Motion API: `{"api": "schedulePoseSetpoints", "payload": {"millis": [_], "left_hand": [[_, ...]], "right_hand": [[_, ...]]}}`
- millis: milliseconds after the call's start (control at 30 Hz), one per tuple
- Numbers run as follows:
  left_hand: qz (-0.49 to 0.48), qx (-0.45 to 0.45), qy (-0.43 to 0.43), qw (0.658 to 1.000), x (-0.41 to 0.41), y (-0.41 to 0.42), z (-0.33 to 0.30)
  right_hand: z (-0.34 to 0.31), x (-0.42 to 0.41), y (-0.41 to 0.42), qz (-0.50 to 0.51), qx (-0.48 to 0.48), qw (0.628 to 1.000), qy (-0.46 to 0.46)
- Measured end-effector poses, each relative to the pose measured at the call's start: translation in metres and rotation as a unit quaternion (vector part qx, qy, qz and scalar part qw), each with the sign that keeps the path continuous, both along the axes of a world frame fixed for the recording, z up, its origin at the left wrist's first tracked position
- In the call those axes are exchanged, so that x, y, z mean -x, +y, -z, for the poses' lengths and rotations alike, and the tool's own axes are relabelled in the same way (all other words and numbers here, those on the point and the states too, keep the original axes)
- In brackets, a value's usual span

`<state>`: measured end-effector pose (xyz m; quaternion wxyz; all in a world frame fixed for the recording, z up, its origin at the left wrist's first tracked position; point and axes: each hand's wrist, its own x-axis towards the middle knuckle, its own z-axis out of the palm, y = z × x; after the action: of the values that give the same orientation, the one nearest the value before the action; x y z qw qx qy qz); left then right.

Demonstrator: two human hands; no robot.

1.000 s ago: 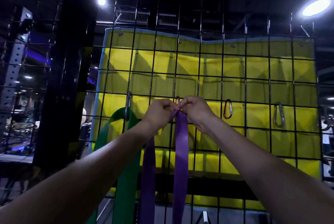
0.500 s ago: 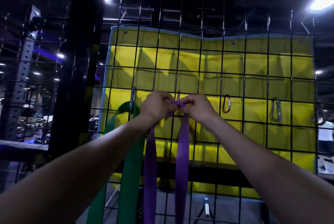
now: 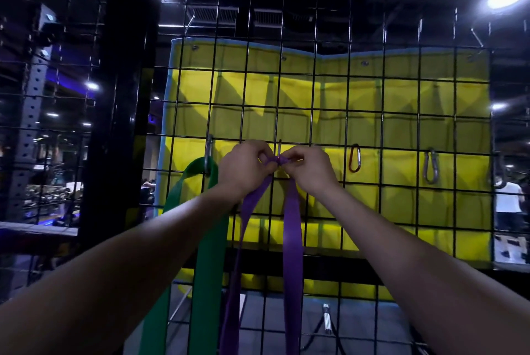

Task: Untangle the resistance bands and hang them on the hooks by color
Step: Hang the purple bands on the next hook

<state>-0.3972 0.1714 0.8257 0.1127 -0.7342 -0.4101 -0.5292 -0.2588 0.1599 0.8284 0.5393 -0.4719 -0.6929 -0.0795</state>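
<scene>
A purple resistance band [image 3: 292,240] hangs down in two strands from the black wire grid [image 3: 370,131]. My left hand [image 3: 243,165] and my right hand [image 3: 311,166] both pinch its bunched top at a carabiner hook [image 3: 279,148] that is mostly hidden behind my fingers. To the left, a green band [image 3: 206,254] hangs looped through a silver carabiner [image 3: 208,151]. Further right, a red carabiner [image 3: 355,158] and a grey carabiner [image 3: 431,166] hang bare on the same grid row.
A yellow mat [image 3: 401,96] hangs behind the grid. A thick black post [image 3: 120,125] stands at the left. A metal bar end [image 3: 327,318] lies on the floor behind the grid. A person in a white shirt [image 3: 509,202] stands at the far right.
Both hands stay at the hook on the purple band's top, with small finger movements. The view has shifted slightly, so the grid sits higher and more to the right in frame.
</scene>
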Motion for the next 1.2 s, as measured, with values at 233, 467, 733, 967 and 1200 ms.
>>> {"api": "schedulePoseSetpoints", "payload": {"millis": [233, 467, 733, 967, 1200], "left_hand": [[0.021, 0.019, 0.039, 0.999, -0.005, 0.004, -0.013], [-0.001, -0.07, -0.011, 0.998, -0.002, 0.011, -0.01], [0.058, 0.036, -0.044, 0.997, 0.008, 0.006, 0.047], [0.126, 0.064, -0.024, 0.99, 0.01, -0.006, 0.097], [0.192, 0.162, -0.044, 0.967, 0.007, -0.022, 0.148]], "right_hand": [[-0.006, 0.003, -0.004, 0.14, -0.01, 0.982, -0.13], [-0.007, 0.009, -0.001, 0.236, -0.106, 0.932, -0.255], [0.032, 0.003, -0.006, 0.146, -0.061, 0.974, -0.162], [0.077, 0.003, -0.009, 0.038, -0.013, 0.999, 0.019], [0.13, -0.002, -0.033, -0.061, 0.069, 0.99, 0.104]]}}
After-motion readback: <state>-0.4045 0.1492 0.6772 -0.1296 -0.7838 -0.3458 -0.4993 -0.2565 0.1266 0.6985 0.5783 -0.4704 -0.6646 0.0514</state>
